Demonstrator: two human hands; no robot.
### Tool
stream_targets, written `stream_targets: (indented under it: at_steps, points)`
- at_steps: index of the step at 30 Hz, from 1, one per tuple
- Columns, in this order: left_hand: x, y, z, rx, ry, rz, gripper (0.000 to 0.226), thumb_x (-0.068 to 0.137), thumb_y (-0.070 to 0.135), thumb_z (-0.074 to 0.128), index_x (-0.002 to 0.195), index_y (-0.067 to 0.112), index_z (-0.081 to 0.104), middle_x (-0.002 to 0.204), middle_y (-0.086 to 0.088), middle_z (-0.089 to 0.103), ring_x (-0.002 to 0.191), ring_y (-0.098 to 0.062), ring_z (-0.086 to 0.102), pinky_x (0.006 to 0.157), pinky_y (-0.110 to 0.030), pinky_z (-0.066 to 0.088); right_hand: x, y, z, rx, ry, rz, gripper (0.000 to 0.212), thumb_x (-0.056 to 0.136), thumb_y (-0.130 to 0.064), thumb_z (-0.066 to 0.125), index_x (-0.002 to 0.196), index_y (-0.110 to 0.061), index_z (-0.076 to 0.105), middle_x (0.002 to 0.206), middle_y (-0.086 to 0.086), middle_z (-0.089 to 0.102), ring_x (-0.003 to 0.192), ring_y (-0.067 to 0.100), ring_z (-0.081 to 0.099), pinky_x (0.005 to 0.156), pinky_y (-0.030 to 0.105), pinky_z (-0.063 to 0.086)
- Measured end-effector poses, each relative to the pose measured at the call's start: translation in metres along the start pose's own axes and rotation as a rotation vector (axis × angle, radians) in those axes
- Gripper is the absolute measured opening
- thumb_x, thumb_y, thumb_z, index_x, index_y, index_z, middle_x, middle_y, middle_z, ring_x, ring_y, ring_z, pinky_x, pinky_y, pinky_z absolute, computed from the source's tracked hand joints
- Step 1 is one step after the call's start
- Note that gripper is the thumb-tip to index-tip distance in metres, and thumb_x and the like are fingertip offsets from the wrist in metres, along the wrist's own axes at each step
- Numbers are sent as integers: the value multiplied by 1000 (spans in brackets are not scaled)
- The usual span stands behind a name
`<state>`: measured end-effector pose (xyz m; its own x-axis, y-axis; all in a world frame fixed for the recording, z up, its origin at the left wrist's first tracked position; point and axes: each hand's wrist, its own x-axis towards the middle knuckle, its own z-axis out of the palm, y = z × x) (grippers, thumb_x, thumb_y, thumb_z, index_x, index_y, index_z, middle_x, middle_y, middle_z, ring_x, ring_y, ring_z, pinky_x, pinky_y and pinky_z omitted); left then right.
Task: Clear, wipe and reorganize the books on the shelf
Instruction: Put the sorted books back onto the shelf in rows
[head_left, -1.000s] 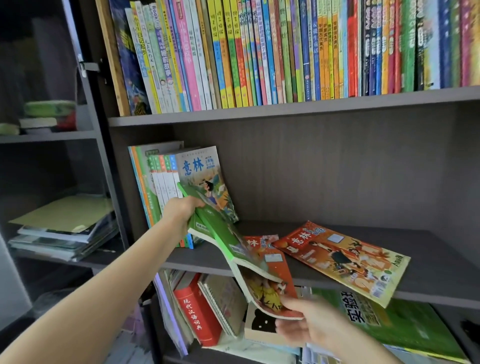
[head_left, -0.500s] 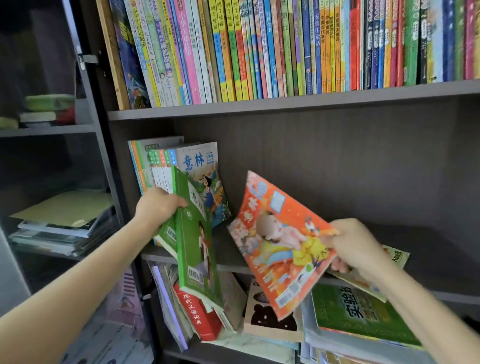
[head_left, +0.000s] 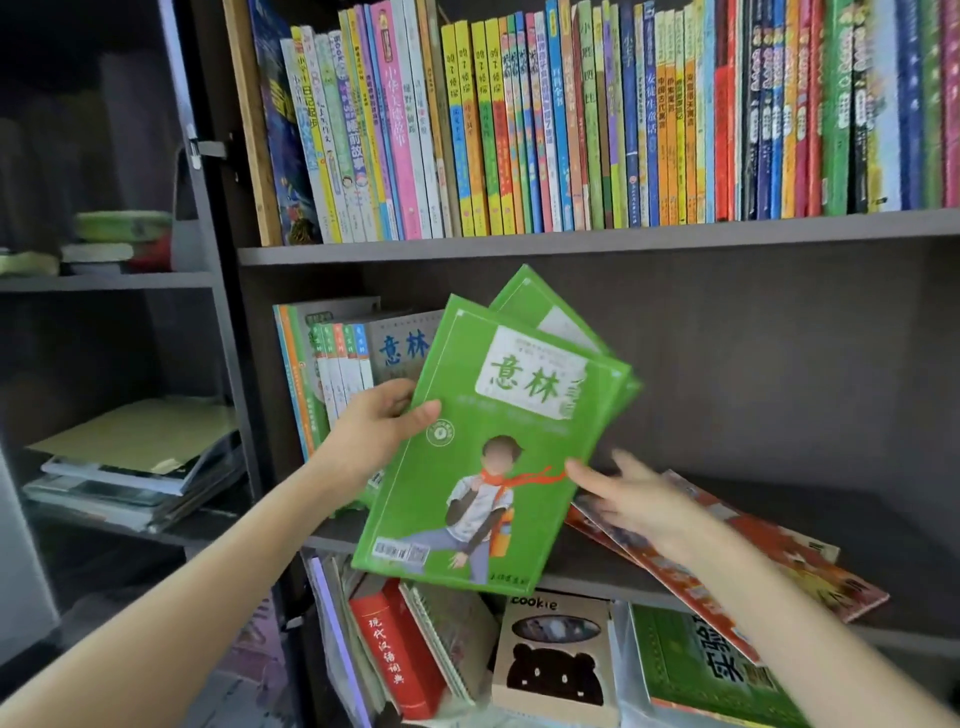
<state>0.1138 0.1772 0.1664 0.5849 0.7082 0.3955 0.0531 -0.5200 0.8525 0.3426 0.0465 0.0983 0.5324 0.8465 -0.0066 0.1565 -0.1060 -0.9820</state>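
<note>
As the thin green glossy magazines (head_left: 488, 441) seem light and floppy, the left hand (head_left: 374, 431) grips their spine edge; the right hand (head_left: 639, 499) touches them with straight fingers

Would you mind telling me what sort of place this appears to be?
Probably a home study or child's room: a dark bookcase packed with colourful children's books, green magazines in the left hand, and a red dictionary below.

Magazines (head_left: 727, 551) flat on shelf (head_left: 587, 571)
</note>
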Motion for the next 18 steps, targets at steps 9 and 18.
stream_targets:
  at_steps: [9, 18]
  points:
    - [-4, -10, 15, -354, 320, 78, 52, 77, 68, 47, 110, 32, 63, 114, 1, 68, 108, -19, 62, 96, -52, 48, -2, -52, 52, 504, 116, -575, 38, 72, 11, 71, 96, -18, 63, 87, -5, 75, 84, 14, 71, 74, 28, 58]
    - [20, -56, 46, -437, 359, -82, 73, 75, 73, 57, 126, 23, 48, 132, 2, 57, 122, -19, 54, 102, -47, 45, 52, -16, 43, 225, 119, -374, 25, 80, -5, 72, 97, -22, 65, 98, -5, 71, 95, 16, 67, 78, 26, 52]
